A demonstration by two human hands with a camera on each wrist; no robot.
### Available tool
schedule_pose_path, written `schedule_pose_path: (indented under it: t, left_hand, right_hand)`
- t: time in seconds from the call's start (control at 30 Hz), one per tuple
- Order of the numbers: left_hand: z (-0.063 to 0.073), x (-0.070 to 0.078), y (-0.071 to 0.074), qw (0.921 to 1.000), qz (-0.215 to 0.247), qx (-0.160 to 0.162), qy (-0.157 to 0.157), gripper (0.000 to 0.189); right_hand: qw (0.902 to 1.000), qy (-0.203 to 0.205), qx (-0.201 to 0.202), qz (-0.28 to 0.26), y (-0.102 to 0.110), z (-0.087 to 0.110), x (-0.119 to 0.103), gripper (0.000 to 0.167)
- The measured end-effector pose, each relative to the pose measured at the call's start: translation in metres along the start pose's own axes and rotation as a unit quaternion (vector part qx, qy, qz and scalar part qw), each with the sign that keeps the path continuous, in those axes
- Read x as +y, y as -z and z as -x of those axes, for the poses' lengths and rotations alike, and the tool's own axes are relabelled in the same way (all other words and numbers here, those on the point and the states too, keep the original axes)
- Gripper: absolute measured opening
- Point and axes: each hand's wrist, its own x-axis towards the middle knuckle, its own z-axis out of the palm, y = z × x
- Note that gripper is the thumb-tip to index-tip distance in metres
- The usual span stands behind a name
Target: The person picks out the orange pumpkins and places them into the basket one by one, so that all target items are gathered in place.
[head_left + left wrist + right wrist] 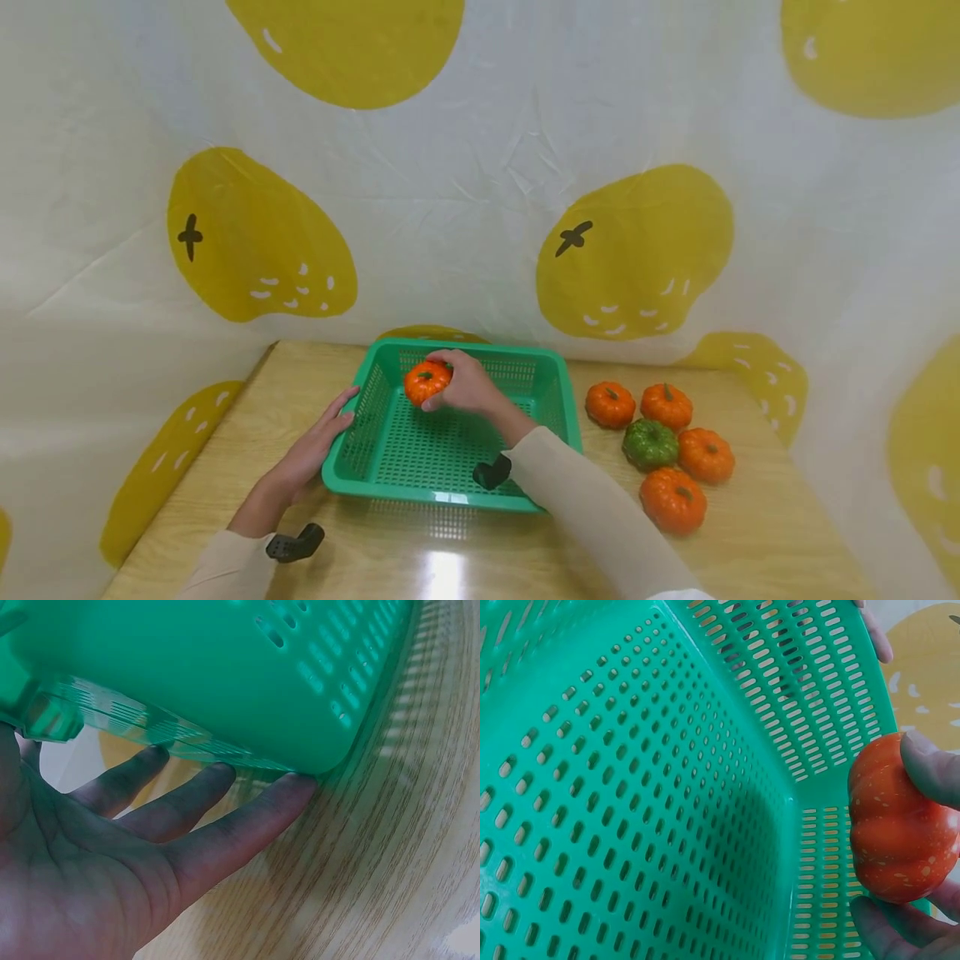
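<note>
My right hand (467, 385) grips a small orange pumpkin (427, 382) with a green stem, over the far left part of a green plastic basket (450, 498). In the right wrist view the pumpkin (900, 825) sits between thumb and fingers, above the perforated basket floor (652, 817). My left hand (318, 446) is at the basket's left side. Seen from the left wrist, its extended fingers (240, 825) rest against the outside of the basket wall (195, 682).
Right of the basket, several orange pumpkins (673, 502) lie grouped around a green pumpkin (650, 443) on the wooden table (772, 533). Behind the table hangs a pale cloth (450, 250) printed with yellow fruit. Black devices (296, 543) are worn at both wrists.
</note>
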Motion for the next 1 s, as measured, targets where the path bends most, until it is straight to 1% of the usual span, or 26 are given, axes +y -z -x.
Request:
schedule_pose_path:
  t: [0.3,0.5,0.67,1.0]
  left_hand:
    - [0.001,0.008,0.0,1.0,0.001,-0.001,0.009,0.059]
    - [0.003,0.011,0.0,0.9998,0.007,-0.001,0.019,0.059]
    - [0.001,0.009,0.001,0.9998,-0.003,0.007,0.017,0.059]
    - [0.0,0.006,0.001,0.9998,0.0,0.003,0.017,0.059]
  right_hand:
    - [1.0,-0.007,-0.006,0.001,-0.001,-0.005,-0.005,0.08]
    - [0.9996,-0.019,-0.018,-0.011,-0.002,-0.008,-0.007,0.08]
    - [0.9995,-0.022,-0.019,-0.009,-0.004,-0.01,-0.005,0.08]
    - [0.9993,-0.025,-0.027,-0.004,-0.007,-0.013,-0.004,0.078]
